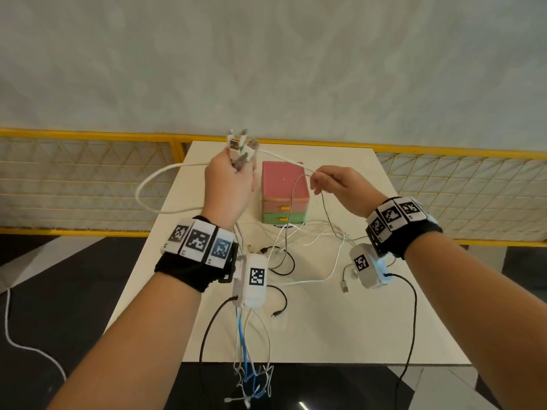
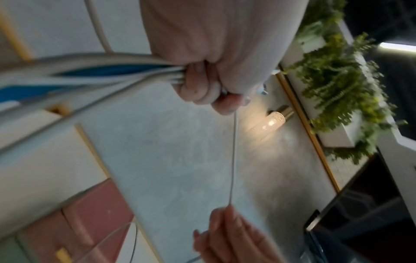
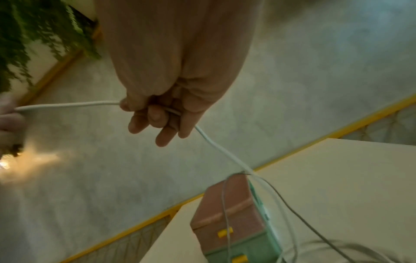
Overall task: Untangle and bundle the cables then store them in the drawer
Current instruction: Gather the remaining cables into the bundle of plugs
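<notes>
Cables [image 1: 241, 149] stand bunched in the clenched left hand [image 1: 231, 184], plugs up, their lengths hanging past the wrist and off the surface [image 1: 399, 321] edge. One white cable [image 1: 284, 157] runs across to the right hand [image 1: 340, 184], which pinches it, apparently between thumb and fingers. Below, more loose cables [image 1: 310, 250] lie tangled before the drawers [image 1: 284, 193].
</notes>
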A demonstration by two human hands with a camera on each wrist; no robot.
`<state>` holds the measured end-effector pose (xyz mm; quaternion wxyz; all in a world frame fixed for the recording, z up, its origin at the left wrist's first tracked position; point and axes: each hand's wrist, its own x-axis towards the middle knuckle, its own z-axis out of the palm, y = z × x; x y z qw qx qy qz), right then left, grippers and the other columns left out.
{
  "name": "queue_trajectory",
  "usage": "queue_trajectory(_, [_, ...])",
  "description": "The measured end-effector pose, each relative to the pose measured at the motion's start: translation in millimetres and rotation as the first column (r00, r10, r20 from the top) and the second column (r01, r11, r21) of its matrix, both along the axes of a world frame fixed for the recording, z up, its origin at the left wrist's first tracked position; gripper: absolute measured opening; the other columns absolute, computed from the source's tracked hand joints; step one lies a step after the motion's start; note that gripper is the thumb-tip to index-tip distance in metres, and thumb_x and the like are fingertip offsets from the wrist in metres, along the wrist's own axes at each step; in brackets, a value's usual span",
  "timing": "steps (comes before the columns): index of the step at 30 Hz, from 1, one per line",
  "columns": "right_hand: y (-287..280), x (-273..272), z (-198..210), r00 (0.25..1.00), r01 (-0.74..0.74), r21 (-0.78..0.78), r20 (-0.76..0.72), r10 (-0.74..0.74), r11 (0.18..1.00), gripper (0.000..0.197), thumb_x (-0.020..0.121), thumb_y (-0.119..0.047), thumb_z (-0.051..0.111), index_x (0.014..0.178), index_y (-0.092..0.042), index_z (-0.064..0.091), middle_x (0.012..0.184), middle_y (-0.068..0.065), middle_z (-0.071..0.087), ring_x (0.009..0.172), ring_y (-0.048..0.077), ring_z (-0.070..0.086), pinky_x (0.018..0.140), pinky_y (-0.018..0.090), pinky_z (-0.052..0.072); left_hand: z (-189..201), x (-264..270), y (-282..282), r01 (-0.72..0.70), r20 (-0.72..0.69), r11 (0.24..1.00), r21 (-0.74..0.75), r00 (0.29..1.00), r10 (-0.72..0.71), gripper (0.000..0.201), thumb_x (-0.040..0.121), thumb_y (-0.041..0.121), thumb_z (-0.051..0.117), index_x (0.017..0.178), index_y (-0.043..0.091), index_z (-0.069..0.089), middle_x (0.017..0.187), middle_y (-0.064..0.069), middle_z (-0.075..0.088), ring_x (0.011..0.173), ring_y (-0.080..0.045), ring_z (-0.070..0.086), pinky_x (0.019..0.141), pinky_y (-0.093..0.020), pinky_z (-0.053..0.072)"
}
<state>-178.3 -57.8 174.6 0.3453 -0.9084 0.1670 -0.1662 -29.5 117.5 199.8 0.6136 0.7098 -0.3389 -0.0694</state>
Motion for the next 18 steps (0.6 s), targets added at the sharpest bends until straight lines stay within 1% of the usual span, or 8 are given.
queue_trajectory(2, [-5,-4,-8,0.999,0.006,0.068,-0.033,-0.004,0.998,0.028,0.101,-0.020,0.040,0.086,-0.012,0.062,0.076,-0.008,0.060,0.075,0.007,0.055,0.080,0.025,0.046,0,6,4,-0.094,-0.056,0.995,-0.011,0.994,0.093,0.030,0.101,0.023,0.049,0.073,0.015,0.057,0.056,0.005,0.052,0.039,0.001,0.045,0.049,-0.018,0.037])
queue_trajectory(4, [-6,-4,-10,0.999,0.006,0.070,-0.045,-0.003,0.998,0.027,0.101,-0.020,0.040,0.087,-0.010,0.062,0.076,-0.009,0.059,0.076,0.008,0.057,0.081,0.027,0.047,1,10,5,-0.125,-0.069,0.992,0.023,0.990,0.126,0.021,0.102,0.018,0.045,0.097,0.009,0.063,0.058,0.000,0.060,0.036,0.001,0.046,0.052,-0.018,0.038])
queue_trajectory(8, [11,9,11,0.999,-0.044,-0.105,-0.016,0.043,0.993,0.026,0.100,-0.024,0.042,0.082,-0.021,0.060,0.074,-0.006,0.060,0.071,0.008,0.056,0.071,0.020,0.043,5,-10,-1,0.144,-0.003,0.985,0.096,0.990,-0.144,0.041,0.100,0.010,0.046,0.136,0.029,0.046,0.094,0.002,0.066,0.055,0.002,0.063,0.056,-0.002,0.042])
queue_trajectory(9, [16,14,18,0.997,-0.073,-0.138,-0.002,0.074,0.988,0.026,0.100,-0.024,0.043,0.080,-0.022,0.060,0.073,-0.006,0.059,0.069,0.007,0.053,0.068,0.016,0.041,4,-16,-6,0.210,0.052,0.964,0.164,0.974,-0.221,0.038,0.099,0.011,0.049,0.134,0.027,0.050,0.094,0.007,0.065,0.060,0.002,0.063,0.058,-0.004,0.044])
queue_trajectory(11, [23,19,30,0.993,-0.116,-0.214,0.012,0.121,0.970,0.023,0.099,-0.022,0.044,0.083,-0.019,0.060,0.074,-0.007,0.059,0.068,0.005,0.051,0.067,0.009,0.037,2,-22,-11,0.250,0.113,0.924,0.290,0.949,-0.293,0.015,0.096,0.015,0.051,0.101,0.021,0.064,0.077,0.006,0.065,0.063,0.001,0.059,0.065,-0.014,0.047])
queue_trajectory(13, [20,16,37,0.993,-0.108,-0.240,0.015,0.115,0.965,0.024,0.099,-0.025,0.044,0.086,-0.015,0.060,0.078,-0.007,0.061,0.072,0.005,0.053,0.070,0.009,0.038,-1,-16,-12,0.220,0.111,0.928,0.300,0.958,-0.263,0.024,0.096,0.020,0.053,0.073,0.018,0.059,0.061,0.002,0.060,0.060,-0.011,0.056,0.067,-0.027,0.045])
queue_trajectory(15, [11,7,34,0.995,-0.090,-0.201,0.012,0.094,0.975,0.024,0.100,-0.027,0.041,0.088,-0.017,0.059,0.080,-0.009,0.061,0.073,0.002,0.053,0.068,0.011,0.040,-1,-7,-9,0.137,0.103,0.965,0.224,0.981,-0.163,0.030,0.097,0.024,0.054,0.068,0.021,0.057,0.057,0.004,0.055,0.058,-0.017,0.053,0.063,-0.031,0.044])
queue_trajectory(18, [-1,-13,19,0.999,-0.051,-0.136,-0.012,0.049,0.989,0.025,0.101,-0.025,0.037,0.090,-0.017,0.058,0.081,-0.005,0.060,0.072,0.001,0.054,0.073,0.016,0.046,5,6,-1,0.025,0.057,0.999,0.046,0.998,-0.028,0.030,0.098,0.025,0.055,0.068,0.024,0.058,0.052,0.009,0.052,0.048,-0.008,0.050,0.053,-0.026,0.040])
